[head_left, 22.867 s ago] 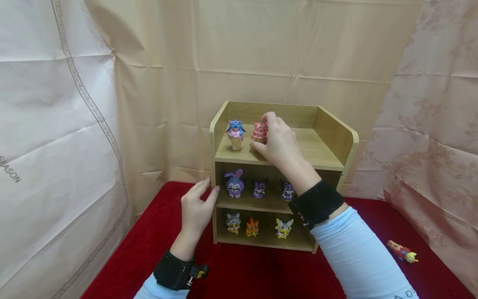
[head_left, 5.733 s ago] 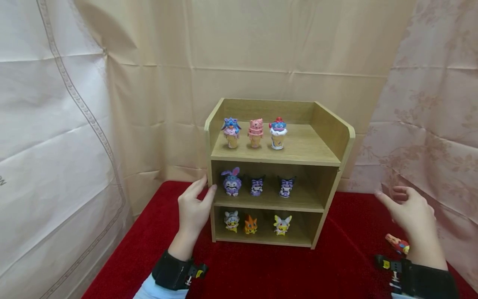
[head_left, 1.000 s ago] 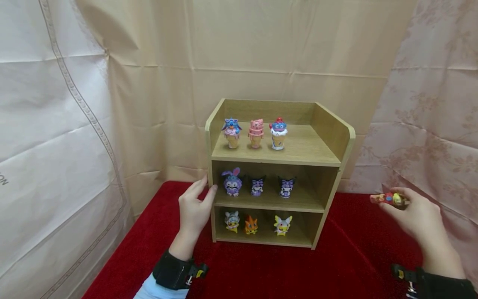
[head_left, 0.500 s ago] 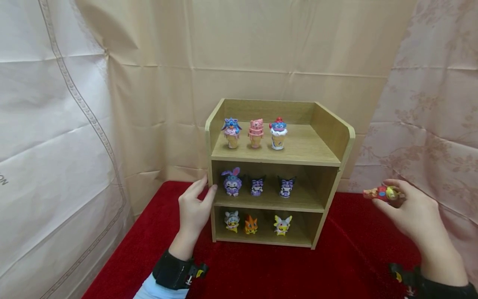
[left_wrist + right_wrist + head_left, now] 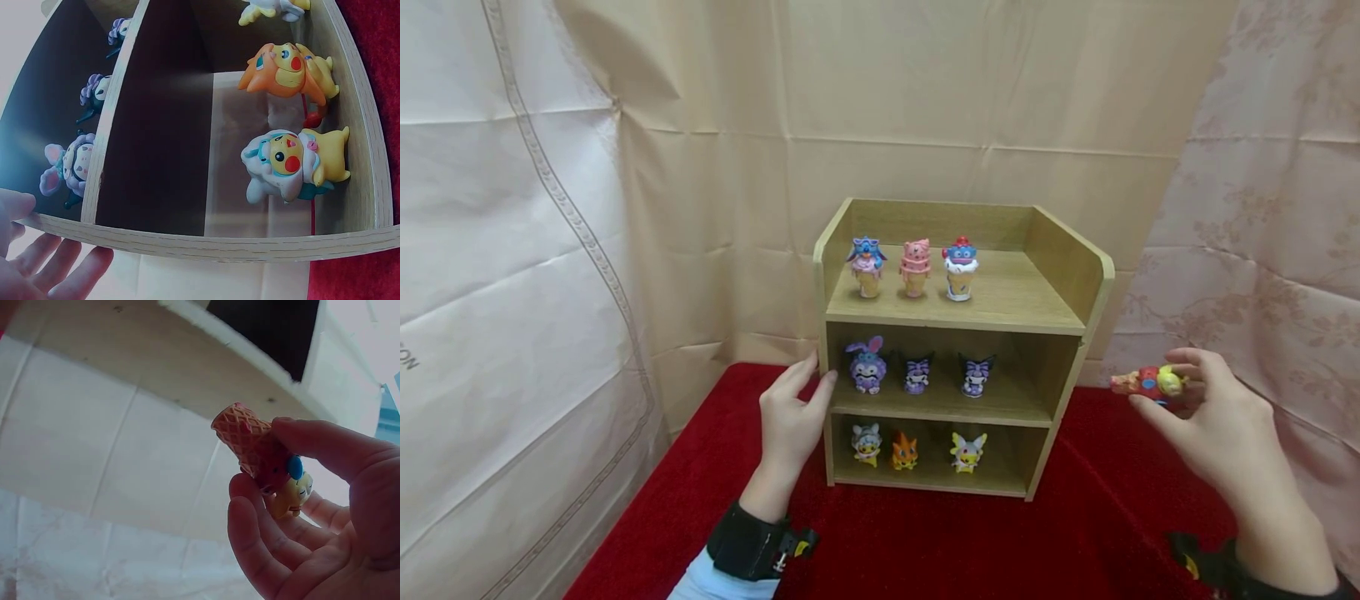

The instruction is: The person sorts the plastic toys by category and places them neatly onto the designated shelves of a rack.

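In the head view my right hand (image 5: 1225, 425) pinches an ice cream cone figurine (image 5: 1148, 382) to the right of the wooden shelf (image 5: 955, 322), above the red cloth. The figurine lies sideways, its waffle cone end pointing left; the right wrist view shows the cone figurine (image 5: 245, 440) with red icing and a yellow head, between thumb and fingertips. My left hand (image 5: 792, 421) rests at the shelf's left side edge. In the left wrist view its fingers (image 5: 81, 275) lie along the outside of the panel, thumb at the front edge.
Three cone figurines (image 5: 915, 268) stand on the top board. Purple figurines (image 5: 917, 375) stand in the middle compartment, yellow and orange ones (image 5: 905, 451) in the bottom one. Red cloth (image 5: 940, 550) covers the table; curtains (image 5: 925, 100) hang behind and at both sides.
Since the oldest frame, the pink and blue cone figurines were set on the top board. The right hand picked up the remaining figurine from the cloth and has lately moved left with it. Left hand unmoved.
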Motion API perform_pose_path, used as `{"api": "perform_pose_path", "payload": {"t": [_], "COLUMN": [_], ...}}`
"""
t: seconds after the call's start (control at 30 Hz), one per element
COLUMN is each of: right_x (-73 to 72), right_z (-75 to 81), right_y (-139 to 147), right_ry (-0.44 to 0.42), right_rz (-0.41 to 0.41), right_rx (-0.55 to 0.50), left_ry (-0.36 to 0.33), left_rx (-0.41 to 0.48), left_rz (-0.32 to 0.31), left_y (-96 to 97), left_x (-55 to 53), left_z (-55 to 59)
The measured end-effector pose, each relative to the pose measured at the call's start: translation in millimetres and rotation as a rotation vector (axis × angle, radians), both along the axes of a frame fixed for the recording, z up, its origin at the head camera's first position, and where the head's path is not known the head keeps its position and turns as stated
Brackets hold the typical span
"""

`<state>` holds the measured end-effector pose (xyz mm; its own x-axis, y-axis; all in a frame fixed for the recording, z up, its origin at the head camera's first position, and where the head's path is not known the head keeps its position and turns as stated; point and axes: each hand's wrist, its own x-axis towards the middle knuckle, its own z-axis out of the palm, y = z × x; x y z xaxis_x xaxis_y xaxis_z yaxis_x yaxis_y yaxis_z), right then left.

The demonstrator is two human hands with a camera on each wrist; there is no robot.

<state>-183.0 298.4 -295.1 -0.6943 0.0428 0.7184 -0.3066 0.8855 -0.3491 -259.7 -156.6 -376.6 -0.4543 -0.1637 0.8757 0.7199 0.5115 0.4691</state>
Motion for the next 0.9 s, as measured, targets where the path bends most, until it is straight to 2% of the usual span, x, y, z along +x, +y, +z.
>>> {"api": "perform_pose_path", "payload": {"t": [0.37,0.5,0.7,0.9], "right_x": [9.1,9.2,7.6,5.5], "right_z": [9.3,12.5,20.0,25.8], "right_y": [-31,-41,-55,-67], "right_ry": [0.072,0.108,0.177,0.205], "right_rz": [0.114,0.175,0.22,0.282], "right_rx": [-0.002,0.003,0.056,0.052], "left_ry": [0.017,0.016,0.025,0.024], "left_rx": [0.004,0.006,0.007,0.004], "left_rz": [0.004,0.004,0.009,0.008], "left_y": [0.1,0.6,0.4,0.1], "left_x": [-0.3,-0.5,-0.9,-0.2], "left_z": [-0.3,0.2,-0.2,0.1]}}
